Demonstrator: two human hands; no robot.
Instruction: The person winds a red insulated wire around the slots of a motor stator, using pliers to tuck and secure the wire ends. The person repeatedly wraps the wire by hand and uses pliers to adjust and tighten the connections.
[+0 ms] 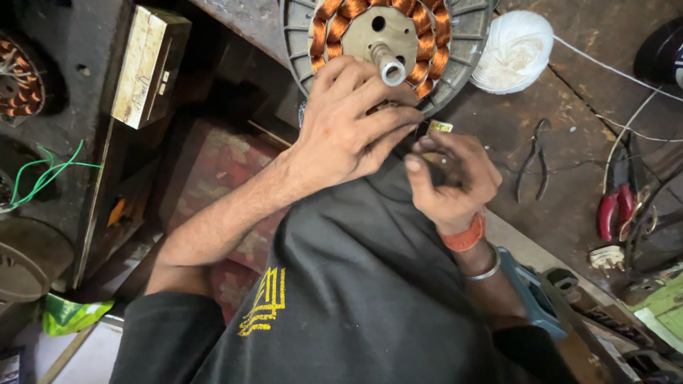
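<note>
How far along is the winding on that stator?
Done: copper coils sit wound all round the stator. In hand: the left hand presses on its lower edge while the right hand pinches something small beside it, too small to identify. Left: pliers and white thread ball lie untouched.

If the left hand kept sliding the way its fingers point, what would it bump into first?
The left hand points right and slightly down, fingertips at the rim of the copper-wound motor stator. Going straight on, it would probably meet the right hand first, since those fingers sit almost against it. Depth is hard to judge.
</note>
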